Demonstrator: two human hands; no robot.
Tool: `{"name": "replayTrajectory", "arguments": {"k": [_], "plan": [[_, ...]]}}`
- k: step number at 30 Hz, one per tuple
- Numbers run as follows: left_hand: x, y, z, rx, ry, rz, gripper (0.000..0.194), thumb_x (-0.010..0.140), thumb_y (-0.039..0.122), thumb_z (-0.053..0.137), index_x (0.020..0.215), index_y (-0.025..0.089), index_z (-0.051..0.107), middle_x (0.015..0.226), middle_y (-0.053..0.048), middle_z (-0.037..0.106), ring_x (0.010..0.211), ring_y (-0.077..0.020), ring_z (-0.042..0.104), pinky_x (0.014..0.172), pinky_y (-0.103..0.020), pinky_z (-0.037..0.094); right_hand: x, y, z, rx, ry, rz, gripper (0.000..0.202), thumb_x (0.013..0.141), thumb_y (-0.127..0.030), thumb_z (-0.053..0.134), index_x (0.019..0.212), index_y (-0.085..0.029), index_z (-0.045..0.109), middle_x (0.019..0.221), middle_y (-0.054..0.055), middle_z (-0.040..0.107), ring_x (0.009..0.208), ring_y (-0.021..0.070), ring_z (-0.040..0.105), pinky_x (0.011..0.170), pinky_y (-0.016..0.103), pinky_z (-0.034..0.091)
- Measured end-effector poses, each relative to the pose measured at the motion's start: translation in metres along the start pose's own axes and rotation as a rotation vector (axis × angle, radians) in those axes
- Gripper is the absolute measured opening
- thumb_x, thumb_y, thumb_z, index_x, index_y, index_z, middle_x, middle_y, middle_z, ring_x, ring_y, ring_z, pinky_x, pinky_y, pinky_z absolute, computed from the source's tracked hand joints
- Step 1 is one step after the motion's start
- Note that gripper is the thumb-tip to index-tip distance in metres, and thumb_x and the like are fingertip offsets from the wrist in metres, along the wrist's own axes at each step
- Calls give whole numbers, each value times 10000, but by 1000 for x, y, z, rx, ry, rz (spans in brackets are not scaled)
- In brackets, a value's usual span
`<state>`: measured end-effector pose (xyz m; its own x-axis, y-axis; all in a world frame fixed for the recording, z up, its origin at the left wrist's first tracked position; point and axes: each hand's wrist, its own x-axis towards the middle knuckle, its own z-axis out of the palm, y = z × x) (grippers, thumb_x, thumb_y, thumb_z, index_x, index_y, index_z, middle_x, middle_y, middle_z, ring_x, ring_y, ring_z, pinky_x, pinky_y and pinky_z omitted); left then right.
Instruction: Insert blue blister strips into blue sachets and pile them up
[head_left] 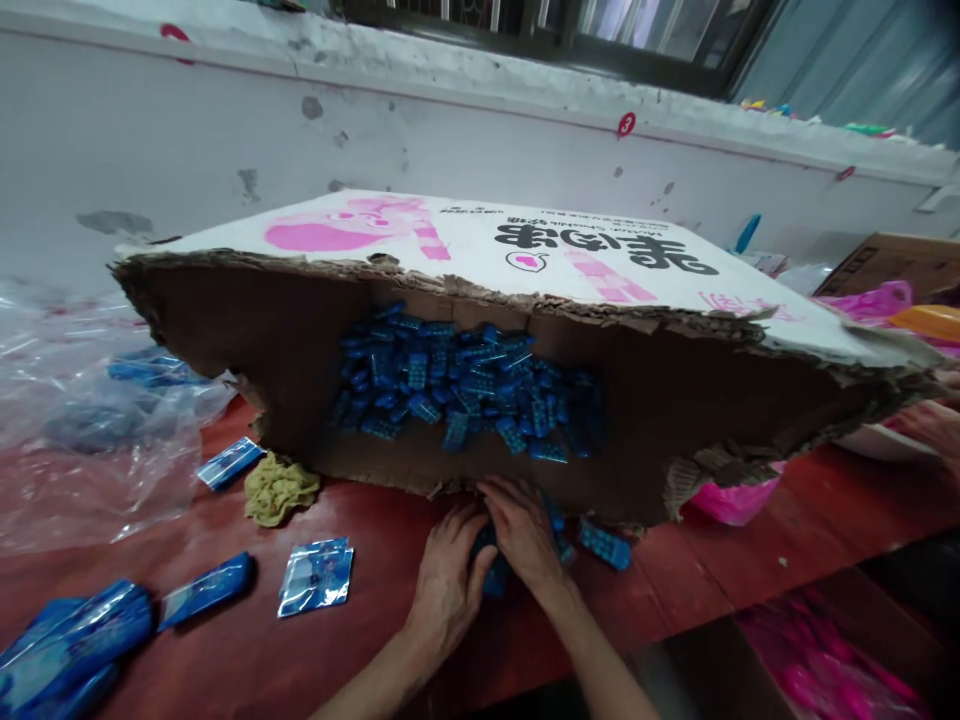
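A large cardboard box (pixel 517 222) lies on its side with its ragged mouth facing me. Inside is a heap of small blue toy phones (pixel 457 385) with rows of buttons. At the box's lower lip, my left hand (pixel 448 565) and my right hand (pixel 521 530) are side by side, fingers curled around a few of the same blue pieces on the table. The hands partly hide these pieces. Just right of my right hand lies another blue toy phone (pixel 604 545).
On the red table (pixel 390 610) lie a flat blue packet (pixel 316 577), a yellow-green crumpled cloth (pixel 280 490) and blue packaged items (pixel 90 640). Clear plastic bags (pixel 75 440) spread at left. Pink items (pixel 832 660) sit below the table edge. Another person's hand (pixel 934 430) shows at far right.
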<state>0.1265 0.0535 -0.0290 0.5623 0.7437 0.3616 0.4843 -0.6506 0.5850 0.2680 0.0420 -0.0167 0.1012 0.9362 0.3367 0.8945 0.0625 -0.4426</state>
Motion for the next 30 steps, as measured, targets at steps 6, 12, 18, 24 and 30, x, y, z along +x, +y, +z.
{"name": "replayTrajectory", "arguments": {"k": [6, 12, 18, 24, 30], "plan": [[-44, -16, -41, -45, 153, -14, 156, 809, 190, 467, 911, 203, 585, 810, -51, 665, 768, -153, 630, 703, -254, 514, 54, -30, 20, -18, 22, 213, 377, 884, -311, 376, 1229, -182, 454, 1071, 99, 623, 937, 223, 590, 767, 334, 456], [-102, -46, -78, 131, 287, -60, 184, 778, 178, 507, 941, 216, 585, 875, -55, 666, 846, -177, 627, 735, -264, 514, 89, -43, 55, -183, -126, 112, 385, 824, -227, 471, 1203, -165, 493, 1176, 157, 538, 1047, 279, 512, 821, 393, 414], [-163, -72, -102, 254, 273, -142, 232, 758, 184, 533, 980, 228, 583, 925, -43, 672, 936, -189, 604, 809, -287, 496, 53, -52, 63, -123, -297, -139, 476, 811, -62, 371, 1228, -266, 476, 1288, 45, 481, 1127, 208, 463, 922, 356, 357], [-170, -73, -94, 336, 312, -150, 274, 741, 199, 548, 1012, 212, 581, 995, -80, 652, 1033, -235, 556, 805, -353, 497, 15, -72, 35, -237, -232, -147, 396, 842, -192, 420, 1230, -253, 475, 1307, 83, 455, 1142, 280, 442, 899, 460, 365], [-138, -85, -107, 489, 336, -184, 321, 776, 201, 492, 1091, 184, 553, 1159, -134, 584, 1193, -295, 414, 921, -476, 385, -66, -64, 50, -284, -182, -261, 384, 839, -153, 408, 1188, -269, 515, 1241, 68, 534, 1216, 323, 366, 956, 599, 222]]}}
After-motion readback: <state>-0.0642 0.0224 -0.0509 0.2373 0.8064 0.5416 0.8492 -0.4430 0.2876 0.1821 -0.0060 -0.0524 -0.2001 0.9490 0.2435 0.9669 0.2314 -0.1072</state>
